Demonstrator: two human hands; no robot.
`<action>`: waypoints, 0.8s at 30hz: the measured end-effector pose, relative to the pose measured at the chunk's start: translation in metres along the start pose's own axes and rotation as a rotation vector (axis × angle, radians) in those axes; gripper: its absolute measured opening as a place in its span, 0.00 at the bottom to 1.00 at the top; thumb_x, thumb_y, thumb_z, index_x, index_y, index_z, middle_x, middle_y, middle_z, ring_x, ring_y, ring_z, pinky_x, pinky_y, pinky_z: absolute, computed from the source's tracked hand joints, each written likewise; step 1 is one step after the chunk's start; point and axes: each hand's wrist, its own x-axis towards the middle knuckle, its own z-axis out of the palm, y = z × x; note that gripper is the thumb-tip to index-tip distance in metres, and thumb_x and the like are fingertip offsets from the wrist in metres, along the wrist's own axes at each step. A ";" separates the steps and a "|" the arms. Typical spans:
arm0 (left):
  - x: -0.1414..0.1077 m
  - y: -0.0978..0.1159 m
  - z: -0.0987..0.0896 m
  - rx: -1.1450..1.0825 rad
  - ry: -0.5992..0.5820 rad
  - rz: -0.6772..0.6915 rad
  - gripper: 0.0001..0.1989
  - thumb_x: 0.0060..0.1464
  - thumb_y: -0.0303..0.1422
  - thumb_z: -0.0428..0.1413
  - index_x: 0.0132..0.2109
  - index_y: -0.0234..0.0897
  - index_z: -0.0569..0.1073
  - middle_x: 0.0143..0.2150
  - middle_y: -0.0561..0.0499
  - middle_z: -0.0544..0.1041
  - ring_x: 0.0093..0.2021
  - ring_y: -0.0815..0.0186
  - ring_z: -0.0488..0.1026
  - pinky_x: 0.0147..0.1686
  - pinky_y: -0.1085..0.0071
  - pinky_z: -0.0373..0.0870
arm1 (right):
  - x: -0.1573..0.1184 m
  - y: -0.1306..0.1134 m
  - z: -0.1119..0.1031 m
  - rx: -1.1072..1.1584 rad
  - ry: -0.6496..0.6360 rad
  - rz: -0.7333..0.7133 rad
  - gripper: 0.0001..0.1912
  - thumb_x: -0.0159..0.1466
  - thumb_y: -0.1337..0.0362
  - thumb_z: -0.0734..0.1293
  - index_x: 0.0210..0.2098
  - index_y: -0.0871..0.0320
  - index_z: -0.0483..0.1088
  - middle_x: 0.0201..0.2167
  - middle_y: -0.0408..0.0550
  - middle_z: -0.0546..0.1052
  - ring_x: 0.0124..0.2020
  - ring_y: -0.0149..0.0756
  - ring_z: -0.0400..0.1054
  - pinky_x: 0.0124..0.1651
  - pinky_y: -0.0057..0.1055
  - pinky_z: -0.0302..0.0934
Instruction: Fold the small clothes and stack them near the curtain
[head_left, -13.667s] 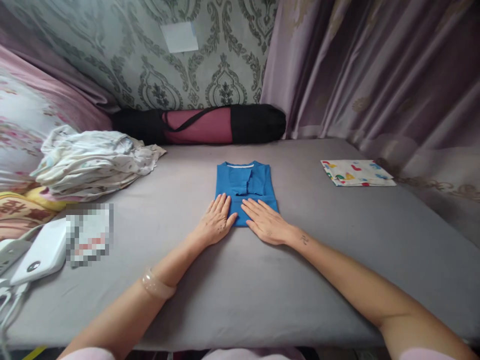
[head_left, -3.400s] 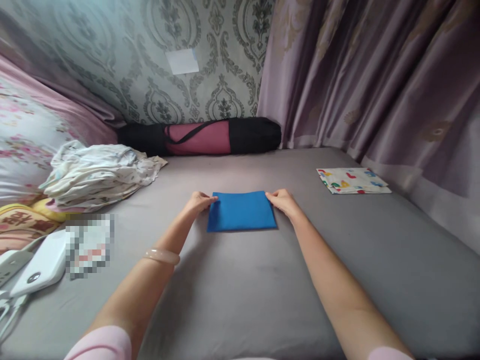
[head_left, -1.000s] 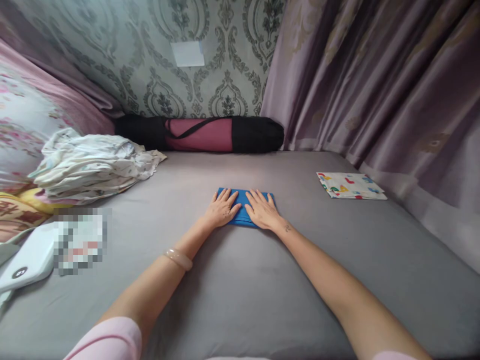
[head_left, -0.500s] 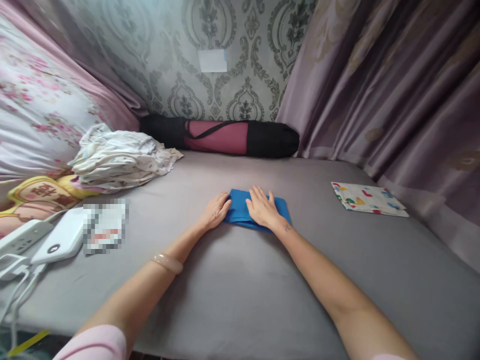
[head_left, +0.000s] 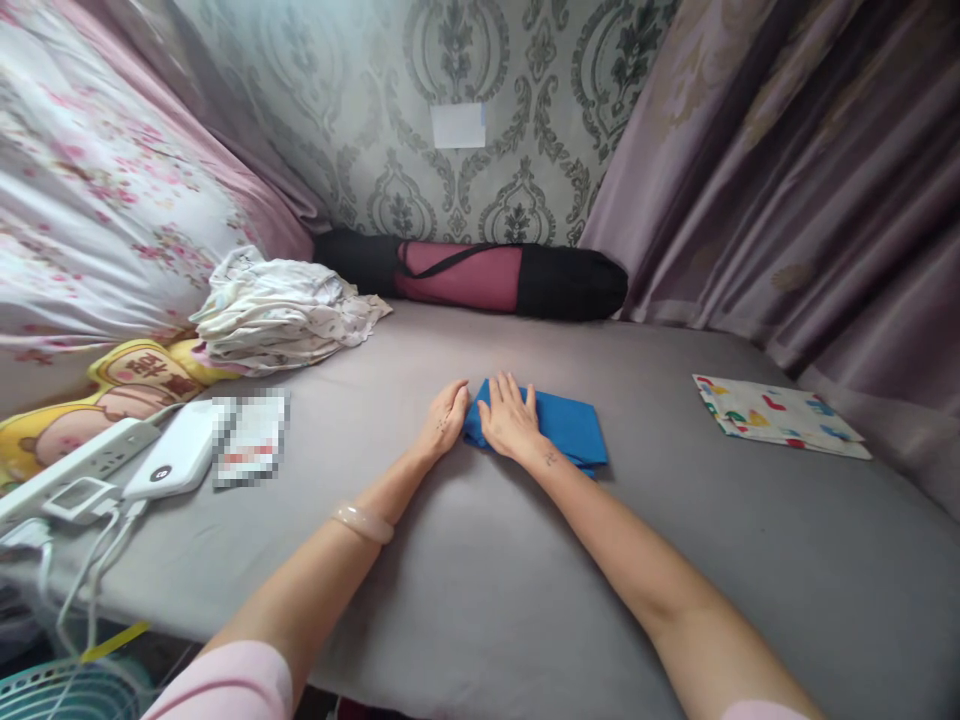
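A folded blue cloth (head_left: 566, 430) lies flat on the grey bed sheet (head_left: 480, 580). My right hand (head_left: 510, 415) rests palm down on the left part of the cloth, fingers spread. At the cloth's left edge is my left hand (head_left: 448, 418), on its side with the fingers together; whether it pinches any cloth is hidden. Off to the right lies a folded white cloth with a colourful print (head_left: 780, 415).
A long black and maroon bag (head_left: 465, 275) lies along the wall. At the left are a crumpled pale cloth (head_left: 289, 310), a yellow cushion (head_left: 142, 370), a power strip (head_left: 97, 460), a white power bank (head_left: 176, 455), cables and a blurred packet (head_left: 251, 440).
The view has shifted left. My right hand has moved left across the blue cloth, uncovering its right part. My left hand has turned more upright, its fingers closer together, at the cloth's left edge.
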 end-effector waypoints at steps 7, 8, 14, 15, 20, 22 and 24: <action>0.001 -0.003 0.001 -0.026 0.003 -0.009 0.25 0.65 0.39 0.38 0.58 0.31 0.68 0.61 0.41 0.70 0.62 0.60 0.64 0.64 0.62 0.57 | 0.004 -0.021 0.014 0.069 -0.081 -0.010 0.32 0.69 0.56 0.50 0.67 0.70 0.52 0.69 0.60 0.50 0.71 0.47 0.37 0.68 0.53 0.27; 0.001 -0.004 0.001 -0.017 -0.009 -0.003 0.25 0.65 0.39 0.38 0.58 0.30 0.68 0.61 0.41 0.70 0.62 0.60 0.65 0.64 0.62 0.57 | 0.004 -0.020 0.014 0.085 -0.082 -0.012 0.32 0.70 0.56 0.51 0.67 0.70 0.52 0.69 0.60 0.50 0.71 0.47 0.37 0.68 0.53 0.27; 0.001 -0.007 0.001 0.096 -0.054 0.059 0.23 0.64 0.39 0.39 0.55 0.33 0.71 0.57 0.42 0.72 0.59 0.60 0.67 0.63 0.62 0.58 | 0.000 0.005 -0.012 0.409 -0.086 -0.029 0.27 0.71 0.60 0.51 0.66 0.67 0.55 0.68 0.57 0.56 0.69 0.39 0.47 0.69 0.41 0.39; 0.002 -0.008 0.001 0.119 -0.058 0.072 0.23 0.63 0.39 0.39 0.54 0.33 0.71 0.57 0.42 0.73 0.59 0.60 0.67 0.63 0.62 0.58 | -0.002 0.015 -0.020 0.472 -0.042 0.000 0.26 0.70 0.61 0.52 0.64 0.66 0.58 0.66 0.57 0.60 0.67 0.37 0.52 0.68 0.37 0.43; 0.009 -0.009 -0.001 0.226 -0.117 0.067 0.22 0.62 0.41 0.42 0.47 0.32 0.75 0.58 0.40 0.71 0.60 0.58 0.66 0.63 0.63 0.57 | -0.023 0.085 -0.058 0.742 0.140 0.357 0.16 0.68 0.65 0.58 0.49 0.61 0.72 0.47 0.53 0.78 0.45 0.34 0.73 0.47 0.29 0.66; 0.011 -0.006 -0.002 0.292 -0.136 0.053 0.21 0.60 0.41 0.44 0.45 0.32 0.77 0.55 0.40 0.72 0.57 0.58 0.68 0.61 0.64 0.60 | -0.034 0.113 -0.067 0.842 0.122 0.547 0.13 0.68 0.66 0.57 0.44 0.62 0.73 0.40 0.53 0.80 0.32 0.30 0.74 0.31 0.23 0.66; 0.012 0.000 -0.002 0.389 -0.127 0.019 0.21 0.58 0.42 0.47 0.44 0.33 0.78 0.51 0.39 0.74 0.54 0.55 0.70 0.58 0.62 0.62 | -0.046 0.134 -0.071 0.872 0.094 0.696 0.12 0.68 0.67 0.58 0.39 0.63 0.72 0.37 0.52 0.80 0.23 0.24 0.70 0.21 0.19 0.59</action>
